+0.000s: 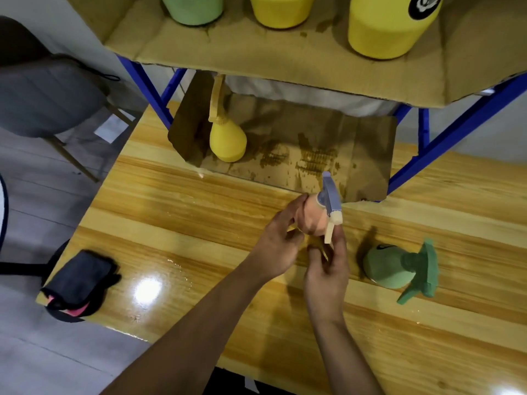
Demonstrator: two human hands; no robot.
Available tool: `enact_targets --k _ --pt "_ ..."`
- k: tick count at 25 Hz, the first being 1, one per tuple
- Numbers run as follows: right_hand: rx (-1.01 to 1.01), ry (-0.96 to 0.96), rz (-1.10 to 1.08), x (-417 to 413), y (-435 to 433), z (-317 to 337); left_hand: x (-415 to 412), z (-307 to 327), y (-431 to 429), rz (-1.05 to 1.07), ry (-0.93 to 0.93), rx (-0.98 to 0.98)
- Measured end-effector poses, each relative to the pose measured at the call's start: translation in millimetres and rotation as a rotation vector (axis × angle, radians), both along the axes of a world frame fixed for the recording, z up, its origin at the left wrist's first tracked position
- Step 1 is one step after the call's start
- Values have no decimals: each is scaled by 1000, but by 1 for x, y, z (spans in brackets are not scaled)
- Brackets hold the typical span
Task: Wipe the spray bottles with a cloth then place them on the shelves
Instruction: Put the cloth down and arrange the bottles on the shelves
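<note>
Both my hands hold an orange spray bottle (312, 216) with a grey-blue spray head just above the wooden table (176, 212). My left hand (281, 242) grips its round body from the left. My right hand (328, 270) pinches the trigger and neck from below. A green spray bottle (389, 270) lies on its side on the table to the right. A yellow spray bottle (228, 141) stands on the lower cardboard-lined shelf (356, 155). On the upper shelf (256, 55) stand a green bottle (192, 8) and two yellow bottles (281, 10) (390, 27). A dark cloth (79, 280) lies at the table's left corner.
The shelf rack has blue metal legs (445, 143) resting on the table. A grey chair (42, 101) stands to the left on the floor. The lower shelf's cardboard is stained and wet-looking to the right of the yellow bottle.
</note>
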State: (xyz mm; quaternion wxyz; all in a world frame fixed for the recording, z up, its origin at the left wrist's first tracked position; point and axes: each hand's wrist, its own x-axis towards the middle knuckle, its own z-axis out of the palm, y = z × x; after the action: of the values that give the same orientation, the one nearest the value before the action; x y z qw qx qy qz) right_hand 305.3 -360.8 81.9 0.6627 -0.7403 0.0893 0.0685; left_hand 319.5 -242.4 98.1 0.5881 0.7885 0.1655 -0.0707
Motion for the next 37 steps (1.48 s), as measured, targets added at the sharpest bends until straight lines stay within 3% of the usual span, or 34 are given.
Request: enact_targets --k 7,17,22,27,31,37 --pt "6 -64 132 60 56 12 49 15 61 109 -63 37" --pt "39 17 282 127 107 -18 100 -7 109 163 -73 -138" --pt "39 43 230 118 101 -15 84 -15 103 170 -73 -50" --pt "-19 54 83 80 70 -9 39 -27 74 334 -39 -130" --pt "-60 52 -43 35 23 -14 12 -32 32 219 -23 -125" --pt "-149 101 -311 -26 -44 -22 9 -30 -41 -129 -18 -46"
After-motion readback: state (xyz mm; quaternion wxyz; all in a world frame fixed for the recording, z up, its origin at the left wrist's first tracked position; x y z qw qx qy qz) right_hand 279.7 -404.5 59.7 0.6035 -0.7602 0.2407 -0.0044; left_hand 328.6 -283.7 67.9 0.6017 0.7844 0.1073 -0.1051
